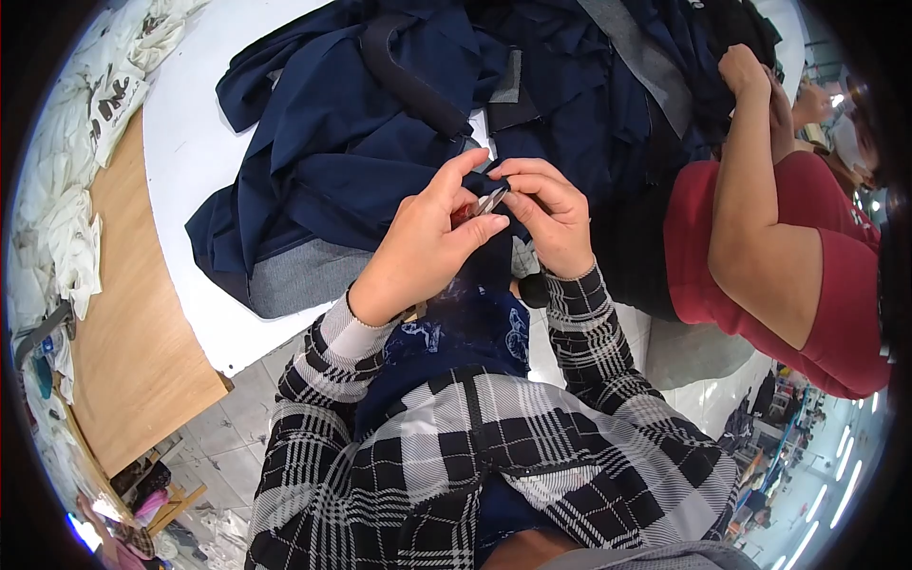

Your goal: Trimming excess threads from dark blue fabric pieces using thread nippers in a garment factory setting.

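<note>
My left hand is closed around small thread snips; their metal blades point toward my right hand, and a bit of red shows at the palm. My right hand pinches an edge of navy fabric at the blade tips. The exact cut point is hidden by my fingers. Beyond both hands lies a heap of navy garments, with grey inner panels showing at the near left. More navy cloth hangs down in front of me between my forearms.
The garments rest on a white-topped table. A wooden board extends on the left, with white cloth pieces piled beyond it. At right, close by, a co-worker in a red shirt handles dark fabric. Light tiles cover the floor.
</note>
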Demonstrator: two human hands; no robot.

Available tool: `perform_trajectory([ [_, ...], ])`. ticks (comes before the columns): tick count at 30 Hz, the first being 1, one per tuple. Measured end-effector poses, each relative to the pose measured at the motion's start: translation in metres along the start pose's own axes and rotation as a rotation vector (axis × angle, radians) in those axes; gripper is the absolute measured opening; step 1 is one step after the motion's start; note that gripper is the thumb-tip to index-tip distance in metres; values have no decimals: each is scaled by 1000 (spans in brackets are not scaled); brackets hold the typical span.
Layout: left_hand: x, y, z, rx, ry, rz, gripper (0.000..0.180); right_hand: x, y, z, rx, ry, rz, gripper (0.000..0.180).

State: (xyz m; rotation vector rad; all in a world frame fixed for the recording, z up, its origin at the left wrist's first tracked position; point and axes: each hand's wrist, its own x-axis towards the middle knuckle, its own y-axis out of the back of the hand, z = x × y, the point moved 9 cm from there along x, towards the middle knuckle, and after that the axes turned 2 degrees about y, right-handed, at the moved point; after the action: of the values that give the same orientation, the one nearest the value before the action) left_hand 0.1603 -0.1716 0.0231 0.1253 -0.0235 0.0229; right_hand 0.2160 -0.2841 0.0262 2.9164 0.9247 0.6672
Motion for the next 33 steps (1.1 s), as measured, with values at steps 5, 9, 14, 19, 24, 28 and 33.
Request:
perform_trajectory([
  [5, 2, 1, -3, -26, 23, -21, 55, 2, 0, -4, -12, 30, 3, 10],
  [9, 3, 0, -7, -121, 52, -27, 53, 3, -1, -5, -27, 34, -4, 11],
  [14, 1, 1, -4, -216, 75, -30, 51, 2, -1, -4, -48, 30, -12, 10],
  [19, 4, 30, 3, -68, -104, 134, 25, 0, 4, 3, 132, -111, 96, 10],
  [24, 27, 6, -7, -350, 210, -177, 27, 5, 4, -13, -258, 100, -36, 11],
  [28, 27, 0, -29, -440, 354, -230, 24, 3, 7, -8, -70, 12, -24, 11],
  [33, 31, -6, -39, -685, 386, -78, 16, 4, 17, -19, -381, 83, 146, 11],
])
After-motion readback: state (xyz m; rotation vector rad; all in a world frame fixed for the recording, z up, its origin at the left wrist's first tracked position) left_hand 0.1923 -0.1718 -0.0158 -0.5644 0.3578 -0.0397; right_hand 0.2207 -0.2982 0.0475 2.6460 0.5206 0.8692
